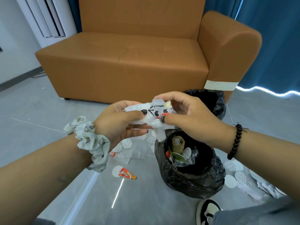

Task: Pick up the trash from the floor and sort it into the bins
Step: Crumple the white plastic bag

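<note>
Both hands hold a crumpled white wrapper [154, 114] with black and red print, just above the near bin. My left hand [120, 122] grips its left side; my right hand [191, 116] pinches its right side and top. The near bin [191, 181], lined with a black bag, holds a cardboard tube, a white round seal and clear plastic. A second black-lined bin [215, 101] stands behind my right hand, partly hidden. On the floor lie white round seals [126, 143], clear plastic [134, 154] and an orange-and-white wrapper [126, 173].
A brown sofa [129, 62] fills the space beyond the bins. More round seals and white scraps [235, 174] lie on the grey floor right of the near bin. My shoe [207, 211] is at the lower edge. Blue curtains hang at the right.
</note>
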Available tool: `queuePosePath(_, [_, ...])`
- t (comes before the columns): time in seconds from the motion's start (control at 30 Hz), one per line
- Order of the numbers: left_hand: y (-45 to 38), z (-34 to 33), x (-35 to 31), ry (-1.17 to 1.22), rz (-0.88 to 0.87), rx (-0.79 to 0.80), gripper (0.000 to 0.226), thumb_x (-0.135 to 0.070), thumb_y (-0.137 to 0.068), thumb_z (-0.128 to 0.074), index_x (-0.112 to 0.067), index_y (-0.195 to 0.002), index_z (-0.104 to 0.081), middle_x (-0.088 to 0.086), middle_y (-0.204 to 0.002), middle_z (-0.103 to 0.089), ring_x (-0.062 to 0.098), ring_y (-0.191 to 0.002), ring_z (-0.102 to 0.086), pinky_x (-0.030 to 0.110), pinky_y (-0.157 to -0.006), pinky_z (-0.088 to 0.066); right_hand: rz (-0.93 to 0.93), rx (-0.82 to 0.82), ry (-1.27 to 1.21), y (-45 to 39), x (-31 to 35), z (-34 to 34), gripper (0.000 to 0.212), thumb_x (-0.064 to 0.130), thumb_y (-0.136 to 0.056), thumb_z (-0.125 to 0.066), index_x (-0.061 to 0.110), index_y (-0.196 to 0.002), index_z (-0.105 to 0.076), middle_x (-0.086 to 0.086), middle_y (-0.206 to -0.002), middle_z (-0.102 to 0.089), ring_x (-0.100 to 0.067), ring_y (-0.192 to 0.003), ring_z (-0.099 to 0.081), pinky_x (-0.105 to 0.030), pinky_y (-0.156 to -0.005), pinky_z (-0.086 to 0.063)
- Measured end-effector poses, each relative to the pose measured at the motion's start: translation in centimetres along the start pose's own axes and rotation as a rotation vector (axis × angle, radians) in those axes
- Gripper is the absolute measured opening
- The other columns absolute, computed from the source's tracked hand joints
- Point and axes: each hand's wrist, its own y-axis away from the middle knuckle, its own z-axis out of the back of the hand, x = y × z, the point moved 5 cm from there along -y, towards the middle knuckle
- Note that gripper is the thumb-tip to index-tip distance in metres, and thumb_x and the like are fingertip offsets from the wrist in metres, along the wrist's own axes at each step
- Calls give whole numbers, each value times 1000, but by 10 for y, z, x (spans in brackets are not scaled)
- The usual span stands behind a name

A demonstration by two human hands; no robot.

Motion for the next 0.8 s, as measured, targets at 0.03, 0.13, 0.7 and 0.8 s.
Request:
queuePosePath(0.03, [-1, 2, -3, -1, -33, -14, 20, 6, -86, -55, -5, -101, -57, 13, -74, -67, 20, -51, -67, 22, -46, -55, -60, -5, -45, -1, -3, 2, 39, 22, -71, -68, 31, -109, -65, -1, -115, -61, -15, -107, -59, -41, -100, -46])
queuePosePath(0.13, [-1, 4, -8, -23, -109, -18, 21, 10, -84, -56, -8, -94, -57, 10, -78, -64, 16, -50, -65, 23, -49, -56, -261, 40, -196, -2, -15, 2, 37, 34, -74, -67, 29, -111, -64, 0, -111, -64, -18, -105, -61, -45, -101, -46])
queuePosePath(0.7, [-3, -2, 20, -681, -118, 68, 28, -13, -81, -70, -20, -101, -52, -2, -102, -64, 20, -70, -73, 42, -71, -59, -240, 50, 350, -8, -44, 13, 18, 7, -85, -60, 21, -93, -69, 4, -91, -65, -10, -72, -61, -21, -58, -50])
queuePosePath(0.8, [-4, 2, 28, -710, -56, 81, 28, -12, -82, -69, -21, -103, -52, -3, -102, -64, 19, -71, -73, 40, -71, -59, -298, 80, 606, -10, -76, 31, 18, 7, -86, -56, 19, -95, -66, 4, -88, -62, -5, -64, -55, -10, -45, -39])
